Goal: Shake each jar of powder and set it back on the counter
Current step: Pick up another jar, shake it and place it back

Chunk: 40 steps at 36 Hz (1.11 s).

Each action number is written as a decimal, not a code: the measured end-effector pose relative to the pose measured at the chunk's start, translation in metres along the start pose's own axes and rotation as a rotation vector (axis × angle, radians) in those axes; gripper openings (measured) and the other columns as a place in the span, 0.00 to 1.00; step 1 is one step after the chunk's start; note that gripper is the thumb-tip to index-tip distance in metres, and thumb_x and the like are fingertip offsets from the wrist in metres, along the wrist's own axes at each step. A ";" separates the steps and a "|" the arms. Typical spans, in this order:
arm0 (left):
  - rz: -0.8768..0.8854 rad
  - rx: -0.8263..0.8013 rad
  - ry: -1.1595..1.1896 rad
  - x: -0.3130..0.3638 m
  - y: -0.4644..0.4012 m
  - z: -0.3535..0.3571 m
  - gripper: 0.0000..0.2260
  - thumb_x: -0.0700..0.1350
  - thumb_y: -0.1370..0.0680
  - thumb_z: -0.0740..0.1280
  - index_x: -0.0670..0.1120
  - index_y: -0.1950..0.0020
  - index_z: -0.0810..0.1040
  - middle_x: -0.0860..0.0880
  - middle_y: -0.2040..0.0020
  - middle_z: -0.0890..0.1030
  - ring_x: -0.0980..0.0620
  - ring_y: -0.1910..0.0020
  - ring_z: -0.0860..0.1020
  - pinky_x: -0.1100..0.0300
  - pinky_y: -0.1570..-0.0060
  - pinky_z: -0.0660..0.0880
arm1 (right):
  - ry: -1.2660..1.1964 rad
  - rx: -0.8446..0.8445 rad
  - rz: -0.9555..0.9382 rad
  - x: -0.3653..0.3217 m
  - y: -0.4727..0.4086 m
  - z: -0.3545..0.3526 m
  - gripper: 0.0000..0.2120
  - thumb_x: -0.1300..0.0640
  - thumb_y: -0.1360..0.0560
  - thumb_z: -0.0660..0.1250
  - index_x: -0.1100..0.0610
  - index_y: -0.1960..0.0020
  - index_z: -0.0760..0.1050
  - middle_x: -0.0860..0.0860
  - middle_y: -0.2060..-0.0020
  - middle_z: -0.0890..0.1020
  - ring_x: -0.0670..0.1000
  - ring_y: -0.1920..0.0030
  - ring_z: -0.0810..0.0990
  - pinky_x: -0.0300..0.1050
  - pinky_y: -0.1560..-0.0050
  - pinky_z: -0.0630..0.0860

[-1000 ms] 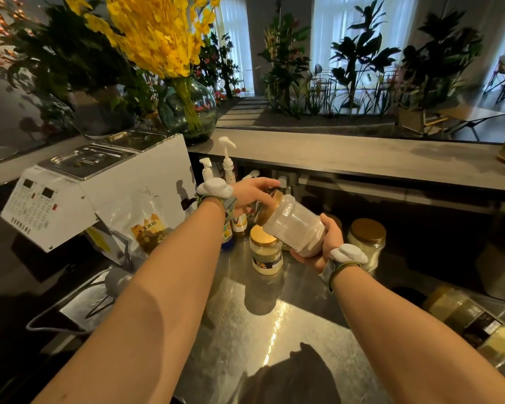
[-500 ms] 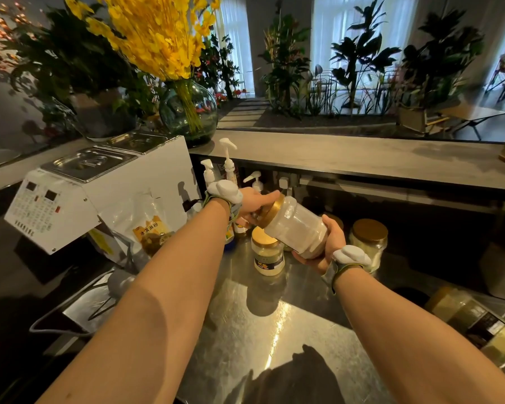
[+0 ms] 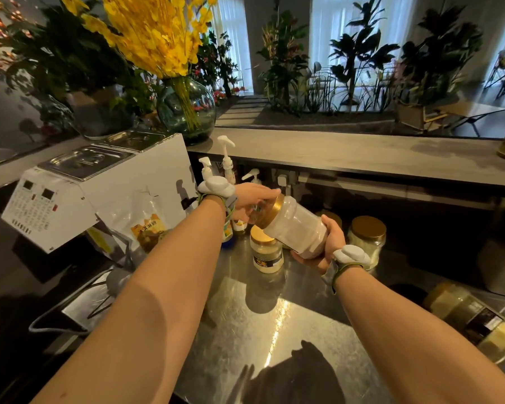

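A clear jar of white powder (image 3: 296,227) with a gold lid is held tilted in the air, lid pointing up and left. My left hand (image 3: 251,201) covers the lid end; my right hand (image 3: 328,242) grips the jar's base from below. Under it, on the steel counter (image 3: 260,325), stands a small jar of pale powder (image 3: 266,253) with a gold lid. A wider gold-lidded jar (image 3: 366,239) stands upright to the right, behind my right wrist.
A white machine with steel lids (image 3: 79,193) stands at the left, a printed pouch (image 3: 149,225) leaning on it. Pump bottles (image 3: 226,161) line the back under a raised ledge (image 3: 362,156). A long jar (image 3: 475,322) lies at the right edge.
The tilted jar has shifted slightly to the left and upward between both hands; my left hand slid over the lid end. The jars on the counter stayed put.
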State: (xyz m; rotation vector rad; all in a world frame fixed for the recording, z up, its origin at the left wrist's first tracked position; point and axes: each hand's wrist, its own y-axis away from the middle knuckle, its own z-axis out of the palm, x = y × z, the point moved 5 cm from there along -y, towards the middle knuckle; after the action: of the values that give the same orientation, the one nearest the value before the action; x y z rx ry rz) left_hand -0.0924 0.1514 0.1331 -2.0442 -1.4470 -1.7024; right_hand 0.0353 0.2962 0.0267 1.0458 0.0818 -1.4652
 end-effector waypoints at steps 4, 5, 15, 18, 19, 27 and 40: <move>-0.023 0.032 -0.157 -0.004 -0.002 -0.002 0.26 0.58 0.24 0.69 0.47 0.30 0.72 0.43 0.35 0.77 0.41 0.40 0.78 0.43 0.40 0.77 | 0.010 -0.001 0.004 0.002 0.002 0.003 0.18 0.39 0.20 0.61 0.52 0.44 0.79 0.58 0.52 0.84 0.59 0.51 0.83 0.56 0.52 0.83; 0.006 0.002 -0.132 -0.004 -0.005 -0.001 0.24 0.51 0.24 0.71 0.49 0.30 0.71 0.44 0.33 0.75 0.41 0.38 0.76 0.41 0.39 0.75 | 0.010 0.002 0.003 0.002 0.002 0.001 0.18 0.39 0.20 0.60 0.52 0.45 0.79 0.58 0.52 0.84 0.59 0.52 0.82 0.57 0.54 0.83; -0.022 0.047 -0.124 -0.009 -0.005 0.005 0.28 0.58 0.26 0.71 0.44 0.32 0.73 0.43 0.37 0.77 0.39 0.40 0.77 0.42 0.45 0.80 | -0.006 0.030 -0.018 0.005 0.001 0.000 0.20 0.38 0.20 0.60 0.52 0.42 0.79 0.58 0.51 0.85 0.58 0.51 0.84 0.56 0.49 0.82; 0.084 0.095 -0.135 -0.005 -0.010 0.005 0.25 0.54 0.27 0.73 0.45 0.34 0.76 0.42 0.38 0.77 0.40 0.41 0.77 0.43 0.46 0.80 | -0.031 0.033 -0.023 0.004 0.001 0.001 0.20 0.37 0.20 0.60 0.52 0.42 0.78 0.58 0.51 0.84 0.58 0.51 0.83 0.56 0.45 0.81; 0.111 0.111 -0.139 -0.003 -0.010 0.006 0.25 0.54 0.27 0.73 0.46 0.33 0.75 0.42 0.37 0.77 0.40 0.40 0.77 0.43 0.46 0.80 | -0.040 0.036 -0.023 0.005 0.001 0.000 0.21 0.37 0.20 0.60 0.52 0.42 0.78 0.58 0.52 0.84 0.58 0.51 0.83 0.56 0.45 0.81; 0.197 0.161 -0.173 0.008 -0.011 0.008 0.27 0.51 0.27 0.74 0.47 0.30 0.73 0.45 0.36 0.76 0.43 0.39 0.75 0.50 0.46 0.78 | -0.069 0.063 -0.007 -0.001 -0.002 -0.001 0.21 0.36 0.20 0.59 0.52 0.44 0.78 0.59 0.50 0.83 0.59 0.49 0.82 0.59 0.34 0.77; 0.124 0.144 0.083 -0.013 -0.033 0.049 0.32 0.66 0.23 0.60 0.46 0.27 0.68 0.44 0.30 0.74 0.42 0.34 0.74 0.47 0.32 0.71 | -0.184 0.137 -0.002 0.011 -0.013 -0.037 0.22 0.36 0.20 0.59 0.50 0.37 0.77 0.58 0.43 0.83 0.62 0.44 0.81 0.63 0.40 0.79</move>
State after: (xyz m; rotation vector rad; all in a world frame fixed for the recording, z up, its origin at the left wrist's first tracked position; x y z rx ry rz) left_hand -0.0802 0.1919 0.0891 -1.9222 -1.3456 -1.5678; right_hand 0.0463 0.3139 -0.0089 1.0154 -0.1512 -1.5798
